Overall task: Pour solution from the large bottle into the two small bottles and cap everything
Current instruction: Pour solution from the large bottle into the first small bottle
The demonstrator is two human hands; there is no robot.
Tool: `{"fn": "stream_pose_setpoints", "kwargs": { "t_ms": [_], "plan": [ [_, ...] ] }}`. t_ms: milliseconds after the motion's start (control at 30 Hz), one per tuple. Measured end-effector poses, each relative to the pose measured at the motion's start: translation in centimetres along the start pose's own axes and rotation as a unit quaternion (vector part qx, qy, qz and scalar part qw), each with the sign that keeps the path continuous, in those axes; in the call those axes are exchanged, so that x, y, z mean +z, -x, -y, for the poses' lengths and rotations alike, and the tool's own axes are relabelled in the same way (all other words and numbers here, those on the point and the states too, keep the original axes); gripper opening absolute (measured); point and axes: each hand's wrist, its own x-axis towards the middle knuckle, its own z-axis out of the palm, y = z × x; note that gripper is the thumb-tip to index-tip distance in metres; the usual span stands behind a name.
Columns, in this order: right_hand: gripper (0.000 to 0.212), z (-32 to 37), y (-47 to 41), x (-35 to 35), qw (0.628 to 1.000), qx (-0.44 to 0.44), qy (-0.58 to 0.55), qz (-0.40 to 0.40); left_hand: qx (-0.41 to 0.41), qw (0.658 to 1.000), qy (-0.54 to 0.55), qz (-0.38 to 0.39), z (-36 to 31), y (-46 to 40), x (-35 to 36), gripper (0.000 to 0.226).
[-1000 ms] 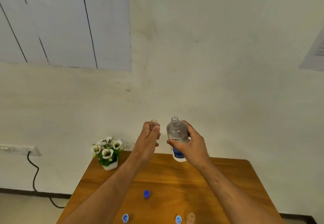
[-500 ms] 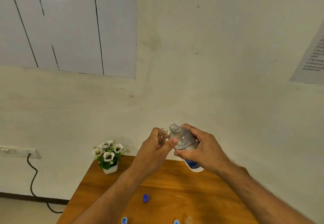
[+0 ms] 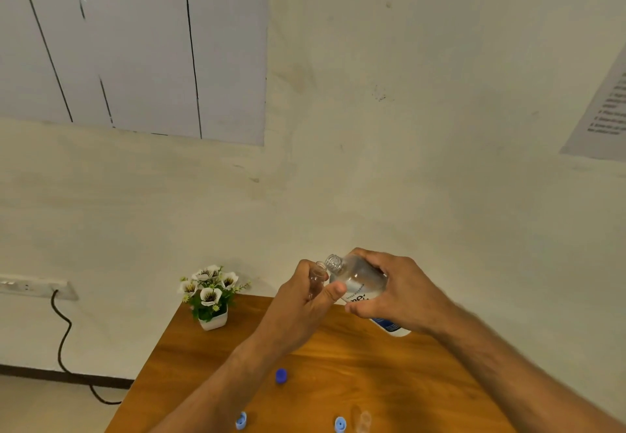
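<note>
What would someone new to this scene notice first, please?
Above the wooden table, the right hand tips the uncapped large bottle toward a small bottle in the left hand. A potted flower stands at the far left corner, and blue caps lie nearer.

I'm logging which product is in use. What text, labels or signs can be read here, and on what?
"ne": large dark letters, cut off by the fingers, on the large bottle held in the right hand.
Small print above those letters: too small to read.
Printed sheet on the wall: lines too blurred to read.
</note>
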Motion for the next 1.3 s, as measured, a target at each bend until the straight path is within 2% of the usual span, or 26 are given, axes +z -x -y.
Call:
{"fn": "stream_pose_setpoints", "kwargs": {
  "t_ms": [167, 267, 600, 767, 867, 1067, 1300],
  "plan": [
    [0.053, 0.4, 0.1, -0.4, 0.999, 0.001, 0.038, 0.004, 0.001, 1.0, -0.004, -0.01, 0.5, 0.1, 0.5, 0.04],
    [0.053, 0.5, 0.2, -0.6, 0.999, 0.005, 0.051, 0.016, 0.003, 1.0, -0.01, -0.008, 0.8, 0.1, 0.5, 0.048],
    [0.079, 0.8, 0.1, -1.1, 0.994, 0.003, 0.103, 0.046, 0.0, 1.0, -0.006, -0.013, 1.9, 0.7, 0.9, 0.058],
    [0.064, 1.3, 0.1, -1.3, 0.991, 0.002, 0.118, 0.061, 0.001, 1.0, 0.003, -0.012, 2.2, 0.8, 1.1, 0.061],
    [0.059, 1.2, 0.0, -1.4, 0.99, 0.005, 0.127, 0.066, 0.002, 1.0, 0.002, -0.01, 2.5, 1.0, 1.2, 0.056],
    [0.069, 1.3, -0.1, -1.2, 0.985, 0.012, 0.15, 0.085, -0.003, 1.0, 0.01, -0.005, 3.1, 1.1, 1.4, 0.057],
    [0.066, 1.5, -0.1, -1.2, 0.983, 0.019, 0.159, 0.093, -0.004, 1.0, 0.018, 0.002, 3.1, 1.3, 1.5, 0.056]
  ]
}}
